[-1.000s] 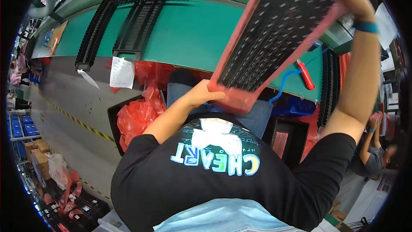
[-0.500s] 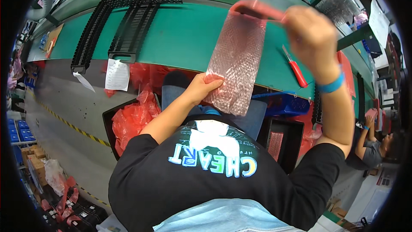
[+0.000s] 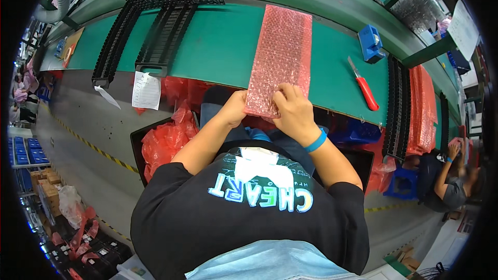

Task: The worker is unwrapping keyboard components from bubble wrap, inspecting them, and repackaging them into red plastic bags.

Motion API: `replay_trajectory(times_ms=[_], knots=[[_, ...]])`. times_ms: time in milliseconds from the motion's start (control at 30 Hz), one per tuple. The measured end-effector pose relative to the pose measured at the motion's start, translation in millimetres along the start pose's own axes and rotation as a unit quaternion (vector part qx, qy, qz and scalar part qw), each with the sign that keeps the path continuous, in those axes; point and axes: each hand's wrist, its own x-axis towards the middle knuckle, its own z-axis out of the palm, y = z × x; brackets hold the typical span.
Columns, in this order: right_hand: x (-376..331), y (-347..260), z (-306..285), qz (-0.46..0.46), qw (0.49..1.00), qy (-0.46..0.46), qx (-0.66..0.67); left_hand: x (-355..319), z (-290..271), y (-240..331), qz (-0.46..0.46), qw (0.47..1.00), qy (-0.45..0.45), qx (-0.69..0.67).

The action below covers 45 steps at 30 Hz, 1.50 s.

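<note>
A long pink bubble-wrap bag (image 3: 282,46) lies on the green bench, its near end reaching past the bench edge toward my body. My left hand (image 3: 234,108) pinches the bag's near left corner, with the thumb hidden. My right hand (image 3: 294,113) has its fingers curled onto the near edge, a little right of the left hand. Both hands are closed on the wrap. To the right of the bag lies a red-handled knife (image 3: 366,91), its blade pointing away from me.
Black slotted trays (image 3: 166,36) stand at the left, with more stacked behind. A blue tape dispenser (image 3: 370,43) sits at the back right, near another black tray (image 3: 397,109) and stacked pink bags (image 3: 421,109). Red plastic (image 3: 166,142) fills a bin below. A co-worker (image 3: 451,181) sits right.
My right hand has swung down from the bag's far end to its near edge. The far flap, raised before, now lies flat. My left hand stays at the near left corner.
</note>
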Motion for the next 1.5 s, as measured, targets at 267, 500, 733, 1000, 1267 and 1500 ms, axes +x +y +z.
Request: replay_trajectory(times_ms=[267,500,733,1000,1267,1500], knots=[[-1.4,7.6,-3.3,0.083,0.994,-0.037,0.056,-18.7,-9.3,-4.1,-0.085,0.988,-0.056,-0.119],[10.0,15.5,3.5,0.085,0.991,-0.071,0.079,-6.3,-4.2,-13.0,-0.041,0.998,-0.032,-0.028],[-15.0,20.9,-9.5,0.098,0.977,0.105,0.155,-17.3,-8.4,-15.7,-0.069,0.989,-0.051,-0.12],[-100.5,28.9,2.8,0.49,0.756,-0.069,0.427,-17.8,-5.3,-6.7,-0.097,0.986,-0.031,-0.134],[-72.7,15.2,13.7,0.521,0.597,-0.066,0.606,-21.1,8.0,-11.5,0.015,1.0,0.016,-0.02],[-75.4,15.6,20.6,0.509,0.598,0.036,0.618,-20.6,-13.1,-42.8,0.093,0.995,-0.006,0.03]])
